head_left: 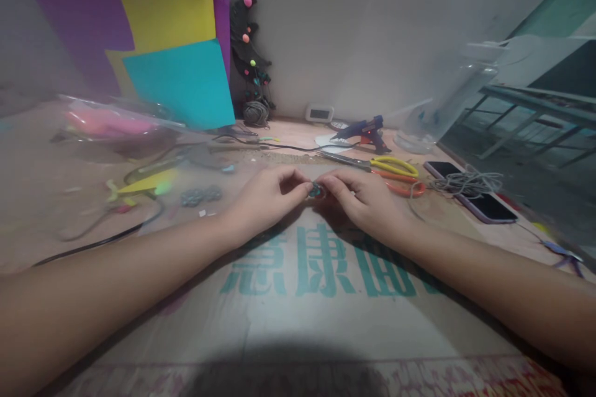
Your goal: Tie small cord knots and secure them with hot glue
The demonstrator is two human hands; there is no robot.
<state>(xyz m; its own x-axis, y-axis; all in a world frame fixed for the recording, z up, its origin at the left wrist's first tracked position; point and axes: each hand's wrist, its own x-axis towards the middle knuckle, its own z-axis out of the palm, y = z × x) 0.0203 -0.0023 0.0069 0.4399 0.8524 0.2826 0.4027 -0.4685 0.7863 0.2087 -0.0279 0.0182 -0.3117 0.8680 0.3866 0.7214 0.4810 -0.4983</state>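
Between my fingertips, over the middle of the cardboard sheet [288,322], is a small dark teal piece [316,190]; its exact kind is too small to make out. My left hand [270,195] pinches it from the left with thumb and forefinger. From the other side my right hand [361,195] also has thumb and forefinger closed on it. Two similar dark teal coiled pieces [200,196] lie on the table left of my left hand. Tiny white scraps [202,213] rest near my left wrist.
Scissors [395,167] with yellow and orange handles and a blue glue gun [365,133] lie beyond my hands. Right are two phones [488,208], a coiled cable [470,181] and a clear plastic container [423,130]. Coloured sheets [181,84] and a decorated dark tree [249,56] stand behind.
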